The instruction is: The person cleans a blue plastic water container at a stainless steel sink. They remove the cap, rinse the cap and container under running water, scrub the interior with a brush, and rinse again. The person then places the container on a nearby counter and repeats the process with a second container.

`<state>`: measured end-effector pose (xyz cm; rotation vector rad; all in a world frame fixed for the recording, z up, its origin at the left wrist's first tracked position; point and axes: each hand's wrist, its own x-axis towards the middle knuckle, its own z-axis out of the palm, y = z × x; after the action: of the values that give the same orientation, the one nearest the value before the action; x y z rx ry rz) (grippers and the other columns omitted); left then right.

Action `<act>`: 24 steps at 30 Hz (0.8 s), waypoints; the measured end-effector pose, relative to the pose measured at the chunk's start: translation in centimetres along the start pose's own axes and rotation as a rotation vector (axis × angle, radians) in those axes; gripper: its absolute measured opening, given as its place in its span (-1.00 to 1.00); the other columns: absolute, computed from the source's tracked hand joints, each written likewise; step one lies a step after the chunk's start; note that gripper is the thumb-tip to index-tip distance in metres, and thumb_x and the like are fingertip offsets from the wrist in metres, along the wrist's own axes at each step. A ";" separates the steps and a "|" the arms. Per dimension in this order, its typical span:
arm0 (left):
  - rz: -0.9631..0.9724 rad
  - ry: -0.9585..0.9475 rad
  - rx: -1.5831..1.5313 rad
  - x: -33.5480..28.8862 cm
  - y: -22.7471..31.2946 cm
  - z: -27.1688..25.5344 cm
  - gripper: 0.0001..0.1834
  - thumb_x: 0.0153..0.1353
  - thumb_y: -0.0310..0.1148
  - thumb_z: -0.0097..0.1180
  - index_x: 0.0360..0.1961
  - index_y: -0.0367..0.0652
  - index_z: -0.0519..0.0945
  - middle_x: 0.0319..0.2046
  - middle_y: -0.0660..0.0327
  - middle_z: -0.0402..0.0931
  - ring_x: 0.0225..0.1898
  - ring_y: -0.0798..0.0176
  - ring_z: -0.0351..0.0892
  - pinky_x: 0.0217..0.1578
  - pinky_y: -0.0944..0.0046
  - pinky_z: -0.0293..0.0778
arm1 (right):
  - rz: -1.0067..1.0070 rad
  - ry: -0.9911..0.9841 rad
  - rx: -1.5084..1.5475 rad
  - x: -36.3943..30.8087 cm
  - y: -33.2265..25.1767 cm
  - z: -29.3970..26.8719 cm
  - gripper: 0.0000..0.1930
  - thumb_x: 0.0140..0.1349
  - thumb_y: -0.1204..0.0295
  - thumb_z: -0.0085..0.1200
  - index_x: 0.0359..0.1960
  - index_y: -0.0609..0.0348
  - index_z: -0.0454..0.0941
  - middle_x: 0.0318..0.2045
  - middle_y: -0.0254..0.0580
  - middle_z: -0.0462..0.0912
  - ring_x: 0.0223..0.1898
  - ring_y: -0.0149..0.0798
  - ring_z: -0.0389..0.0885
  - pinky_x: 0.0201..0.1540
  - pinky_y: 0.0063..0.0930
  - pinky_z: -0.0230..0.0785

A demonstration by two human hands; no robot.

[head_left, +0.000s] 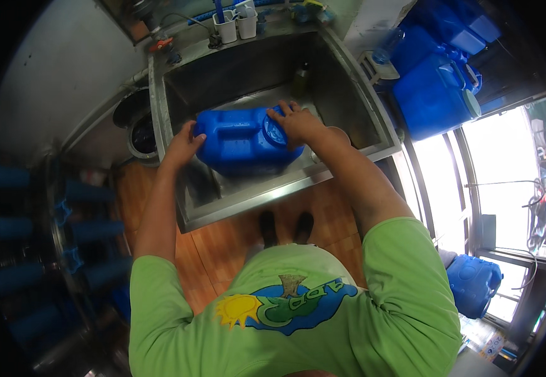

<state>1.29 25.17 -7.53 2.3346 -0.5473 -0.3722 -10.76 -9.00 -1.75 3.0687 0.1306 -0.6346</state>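
Head view: The blue container (248, 157) lies over the basin of the metal sink (279, 196), its recessed handle (236, 132) facing up and its round cap (273, 131) toward the right. Whether it rests on the basin floor or is held above it cannot be determined. The left hand (187, 146) grasps the left end, thumb and fingers on the corner. The right hand (294, 126) lies over the cap end, fingers spread; whether it grips or merely presses cannot be told.

Step in hand, as judged: steadying and positioning the container with both hands. The next move calls for support at both ends; wet, smooth plastic could slip, so secure the right-hand grip before turning or lifting.
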 end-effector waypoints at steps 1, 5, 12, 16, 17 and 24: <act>0.007 -0.002 -0.003 0.5 -0.4 0.1 -0.33 0.27 -0.06 0.26 0.25 -0.28 0.39 -0.16 -0.08 0.62 -0.09 -0.06 0.66 -0.02 0.09 0.51 | -0.024 -0.026 -0.010 -0.1 0.0 -0.1 0.28 -0.22 0.24 0.56 0.58 -0.27 -0.05 0.56 0.14 -0.05 0.53 0.29 0.01 0.42 0.16 0.15; -0.033 -0.129 0.048 0.8 -2.5 0.1 -0.40 0.26 -0.04 0.26 0.12 -0.31 0.45 -0.16 -0.13 0.63 -0.08 -0.07 0.67 -0.04 0.05 0.51 | 0.011 -0.013 0.053 -0.5 -1.0 0.0 0.21 -0.16 0.10 0.51 0.57 -0.27 -0.01 0.56 0.09 -0.05 0.53 0.28 0.01 0.37 0.26 0.18; -0.128 -0.093 0.126 -1.9 -1.9 1.8 -0.40 0.30 0.04 0.16 0.05 -0.33 0.47 -0.18 -0.24 0.64 -0.08 -0.25 0.66 -0.05 -0.04 0.51 | 0.127 0.165 0.103 -1.0 -3.1 1.5 0.13 -0.11 -0.07 0.43 0.54 -0.26 0.07 0.53 0.02 0.05 0.51 0.26 0.04 0.27 0.42 0.20; -0.137 -0.006 0.231 -3.9 0.2 2.6 -0.40 0.33 0.07 0.09 0.06 -0.31 0.49 -0.17 -0.28 0.64 -0.08 -0.31 0.65 -0.02 -0.11 0.51 | 0.100 0.146 0.069 -1.0 -2.6 1.5 0.14 -0.13 -0.05 0.45 0.54 -0.26 0.08 0.52 0.02 0.07 0.50 0.27 0.06 0.29 0.39 0.19; -0.125 0.023 0.270 -4.4 0.7 2.7 -0.41 0.34 0.08 0.07 0.06 -0.30 0.49 -0.17 -0.28 0.65 -0.07 -0.31 0.65 -0.01 -0.13 0.51 | 0.085 0.126 0.090 -1.0 -2.4 1.4 0.14 -0.14 -0.04 0.45 0.53 -0.25 0.09 0.52 0.02 0.08 0.50 0.27 0.06 0.30 0.39 0.19; -0.206 0.057 0.485 -5.0 2.2 3.9 -0.37 0.38 0.17 -0.08 0.03 -0.25 0.57 -0.25 -0.24 0.68 -0.10 -0.28 0.67 -0.02 -0.13 0.53 | 0.065 0.135 0.072 -1.5 -2.3 1.4 0.10 -0.14 0.00 0.45 0.51 -0.24 0.14 0.51 0.01 0.08 0.50 0.27 0.07 0.32 0.38 0.19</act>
<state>-5.28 23.83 -8.25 2.8728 -0.4013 -0.2879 -12.92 -6.88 -2.44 3.1686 0.0080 -0.4395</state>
